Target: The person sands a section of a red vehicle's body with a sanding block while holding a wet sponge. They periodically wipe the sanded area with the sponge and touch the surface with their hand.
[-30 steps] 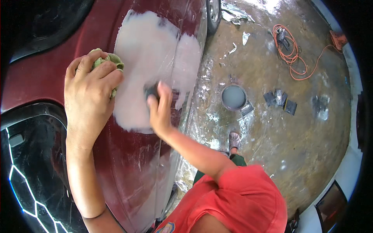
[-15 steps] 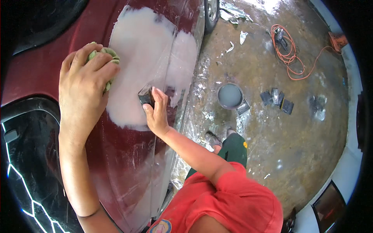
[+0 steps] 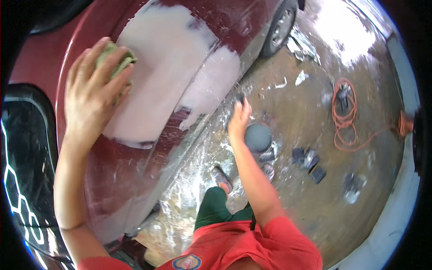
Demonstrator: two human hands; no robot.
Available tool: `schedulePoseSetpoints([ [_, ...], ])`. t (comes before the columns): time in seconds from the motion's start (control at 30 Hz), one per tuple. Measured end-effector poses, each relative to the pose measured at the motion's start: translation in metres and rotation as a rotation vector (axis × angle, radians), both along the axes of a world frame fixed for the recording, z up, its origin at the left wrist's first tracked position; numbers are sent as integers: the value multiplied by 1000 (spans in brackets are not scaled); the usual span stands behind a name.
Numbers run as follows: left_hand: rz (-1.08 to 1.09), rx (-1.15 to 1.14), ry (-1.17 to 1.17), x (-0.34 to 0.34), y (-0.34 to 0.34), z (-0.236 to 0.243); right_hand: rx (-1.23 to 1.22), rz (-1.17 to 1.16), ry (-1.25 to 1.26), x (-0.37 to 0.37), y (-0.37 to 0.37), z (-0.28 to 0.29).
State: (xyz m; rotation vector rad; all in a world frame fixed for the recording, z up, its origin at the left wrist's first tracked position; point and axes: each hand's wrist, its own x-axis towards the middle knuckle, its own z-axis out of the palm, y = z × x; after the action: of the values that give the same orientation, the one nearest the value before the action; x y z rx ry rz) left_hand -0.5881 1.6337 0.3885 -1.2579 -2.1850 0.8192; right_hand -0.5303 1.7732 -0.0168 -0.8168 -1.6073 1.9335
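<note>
Dark oblong block (image 3: pixel 240 97): pinched by right grip (image 3: pixel 239 119)
Round bucket (image 3: pixel 271 143): grey liquid (image 3: pixel 258 137) inside, beside right grip
Crumpled green cloth (image 3: pixel 120 67): clasped by left grip (image 3: pixel 92 90)

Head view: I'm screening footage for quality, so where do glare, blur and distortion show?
Head view: glare burns out part of the wet floor at upper right, and the dark glass at left carries bright reflections; head view: the right hand and orange cable look slightly soft; head view: fisheye curvature bows the pale border at right, with black corners.
</note>
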Motion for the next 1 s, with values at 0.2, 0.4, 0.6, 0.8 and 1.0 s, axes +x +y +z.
schedulePoseSetpoints([
  [0.2, -91, 54, 143, -26, 22, -35, 57, 77, -261, 96, 52, -104],
  [0.4, -71, -139, 87, -35, 76, -75, 16, 37, -218, 91, 87, -160],
  [0.6, -282, -116, 250, -46, 65, -120, -54, 82, -15, 39, 121, -223],
  [0.8, -17, -135, 27, -7, -1, -206, 19, 133, 145, 6, 137, -271],
  [1.0, -100, 316, -185, 25, -26, -355, -180, 191, 100, -6, 158, -324],
])
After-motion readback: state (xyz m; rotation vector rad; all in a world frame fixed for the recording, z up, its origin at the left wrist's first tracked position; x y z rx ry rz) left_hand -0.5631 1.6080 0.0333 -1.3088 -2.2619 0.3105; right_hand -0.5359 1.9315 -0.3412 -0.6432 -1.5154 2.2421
